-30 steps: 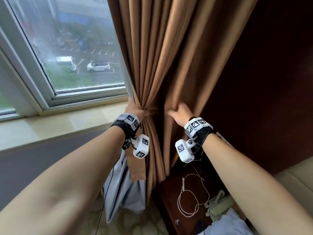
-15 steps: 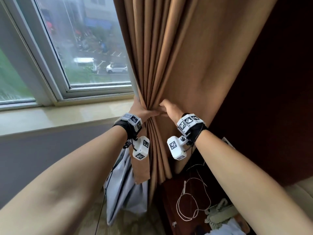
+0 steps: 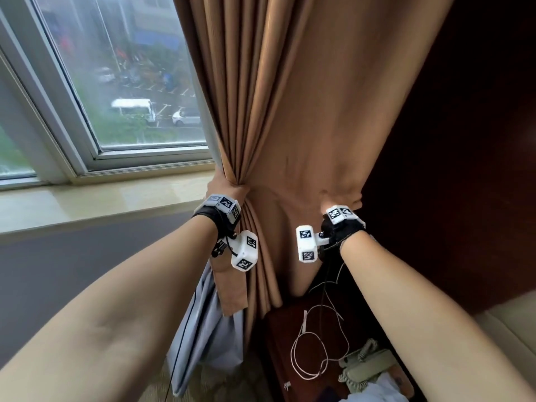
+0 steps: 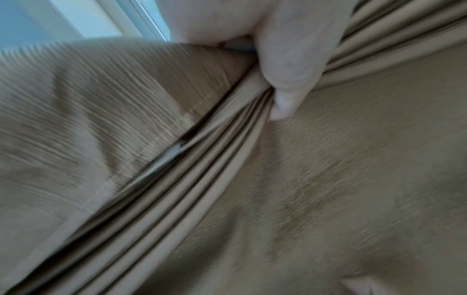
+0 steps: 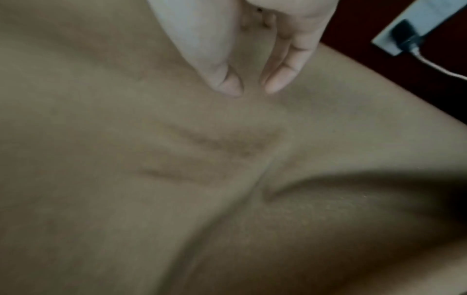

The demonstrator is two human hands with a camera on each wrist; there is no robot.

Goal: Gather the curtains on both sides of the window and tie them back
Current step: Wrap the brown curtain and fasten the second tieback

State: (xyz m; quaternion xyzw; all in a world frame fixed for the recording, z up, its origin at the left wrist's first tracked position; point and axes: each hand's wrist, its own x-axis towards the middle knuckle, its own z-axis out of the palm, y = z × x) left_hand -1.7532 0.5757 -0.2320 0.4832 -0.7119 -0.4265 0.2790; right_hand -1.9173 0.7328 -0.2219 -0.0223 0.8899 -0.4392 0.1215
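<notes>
A tan curtain (image 3: 290,111) hangs right of the window. My left hand (image 3: 225,189) grips its gathered pleats at sill height; the left wrist view shows the thumb (image 4: 290,65) curled round the folds. A ribbed tan band (image 3: 232,288) hangs below that hand, beside the pleats. My right hand (image 5: 250,83) is at the curtain's right side, thumb and fingers pinching a ridge of flat cloth. In the head view the fabric bunches over it and hides most of it. A pale grey lining (image 3: 203,329) hangs under the band.
The window (image 3: 121,82) and stone sill (image 3: 101,204) lie to the left. A dark wood wall (image 3: 464,140) is on the right. Below stands a bedside table (image 3: 278,343) with a white cable (image 3: 316,343) and a phone (image 3: 365,369). A wall socket (image 5: 406,34) is near my right hand.
My right hand, next to the left hand half a second ago, has moved away to the right and now holds cloth near the curtain's right edge. The left hand keeps its grip.
</notes>
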